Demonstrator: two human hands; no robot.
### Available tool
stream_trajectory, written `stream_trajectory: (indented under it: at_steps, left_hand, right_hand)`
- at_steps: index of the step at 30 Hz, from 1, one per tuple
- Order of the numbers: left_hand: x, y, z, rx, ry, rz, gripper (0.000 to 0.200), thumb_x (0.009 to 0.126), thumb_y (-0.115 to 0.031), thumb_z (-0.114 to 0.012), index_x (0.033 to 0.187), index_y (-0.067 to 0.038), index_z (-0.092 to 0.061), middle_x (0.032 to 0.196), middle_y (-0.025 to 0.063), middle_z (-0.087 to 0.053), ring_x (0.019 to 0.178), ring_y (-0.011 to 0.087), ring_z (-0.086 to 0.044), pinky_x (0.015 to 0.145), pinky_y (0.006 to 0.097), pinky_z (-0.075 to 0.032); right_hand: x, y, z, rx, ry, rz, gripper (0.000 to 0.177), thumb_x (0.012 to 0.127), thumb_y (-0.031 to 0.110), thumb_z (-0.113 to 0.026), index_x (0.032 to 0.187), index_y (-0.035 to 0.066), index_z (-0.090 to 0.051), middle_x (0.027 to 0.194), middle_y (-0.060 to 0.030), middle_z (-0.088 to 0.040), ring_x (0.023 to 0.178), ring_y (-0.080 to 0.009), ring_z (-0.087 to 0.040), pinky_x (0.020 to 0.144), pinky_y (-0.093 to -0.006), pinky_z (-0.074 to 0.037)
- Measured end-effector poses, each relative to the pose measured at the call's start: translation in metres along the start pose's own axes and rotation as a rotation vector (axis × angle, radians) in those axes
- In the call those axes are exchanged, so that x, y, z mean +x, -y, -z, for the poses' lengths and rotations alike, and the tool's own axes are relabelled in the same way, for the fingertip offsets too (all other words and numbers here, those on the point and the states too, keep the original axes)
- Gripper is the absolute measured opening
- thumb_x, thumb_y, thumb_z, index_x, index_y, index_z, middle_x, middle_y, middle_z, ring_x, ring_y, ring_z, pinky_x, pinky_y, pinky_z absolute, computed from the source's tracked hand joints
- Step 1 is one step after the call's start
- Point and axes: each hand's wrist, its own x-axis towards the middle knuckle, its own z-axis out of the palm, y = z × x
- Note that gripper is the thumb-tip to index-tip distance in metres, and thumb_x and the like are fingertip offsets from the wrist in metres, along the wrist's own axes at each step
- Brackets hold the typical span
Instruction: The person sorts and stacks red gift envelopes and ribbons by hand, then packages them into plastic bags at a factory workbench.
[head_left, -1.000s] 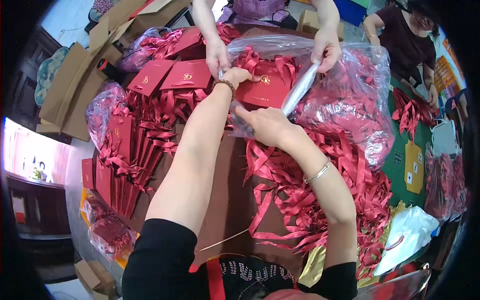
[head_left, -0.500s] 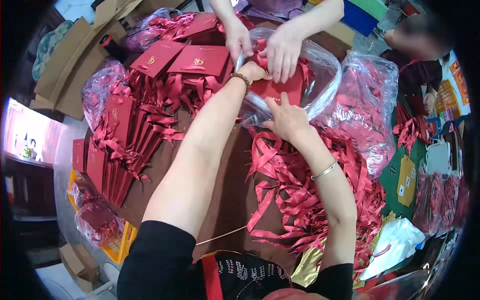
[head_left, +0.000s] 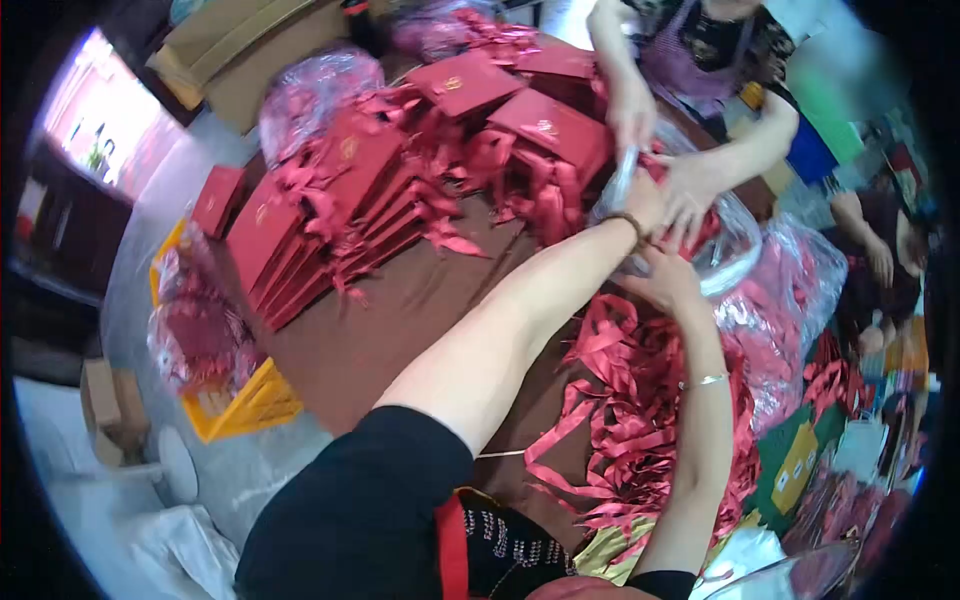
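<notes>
The left hand is at the clear plastic bag with red contents, its grip unclear beside a co-worker's hand. The right hand, thumb and fingers parted, meets the bag's near side. The bag sits on the brown-covered counter, beside heaped red ribbons.

Cannot make out fingertips on the left hand, blurred against the co-worker's hand, nor exact contact between the right hand and the plastic bag. Cannot read the gold print, too small and smeared. See only part of the black cylinder, cut off at the far edge.
</notes>
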Motion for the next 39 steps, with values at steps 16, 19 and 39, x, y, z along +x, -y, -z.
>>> stream_trajectory:
  at_steps: [16, 19, 39]
  left_hand:
    - [-0.225, 0.172, 0.394, 0.432, -0.853, -0.463, 0.022, 0.075, -0.008, -0.059, 0.097, -0.004, -0.062, 0.1, 0.0124, -0.063, 0.1, 0.029, -0.056, 0.087, 0.0373, -0.043]
    - [-0.222, 0.255, 0.466, 0.409, -0.654, 0.06, 0.065, 0.078, -0.042, -0.067, 0.121, 0.003, -0.049, 0.121, 0.0177, -0.052, 0.111, 0.0245, -0.051, 0.095, 0.0342, -0.039]
    - [-0.296, 0.314, 0.478, -0.177, -0.021, 0.389, 0.07, 0.071, -0.017, -0.075, 0.13, -0.001, -0.039, 0.121, 0.0095, -0.052, 0.108, 0.0156, -0.05, 0.095, 0.029, -0.038]
  right_hand:
    - [-0.023, 0.068, -0.012, -0.246, -0.601, 0.047, 0.08, 0.076, 0.028, -0.068, 0.14, 0.005, -0.026, 0.142, -0.0224, -0.026, 0.127, -0.0415, -0.03, 0.103, -0.0456, -0.029]
    - [-0.024, 0.152, -0.025, 0.087, -0.688, 0.394, 0.049, 0.078, 0.016, -0.066, 0.123, 0.005, -0.049, 0.125, -0.0172, -0.048, 0.12, -0.0335, -0.042, 0.101, -0.0421, -0.032]
    - [-0.009, 0.439, -0.124, 2.012, 0.704, -0.111, 0.052, 0.086, 0.036, -0.06, 0.127, 0.008, -0.046, 0.123, -0.0047, -0.053, 0.113, -0.0178, -0.05, 0.098, -0.0375, -0.037]
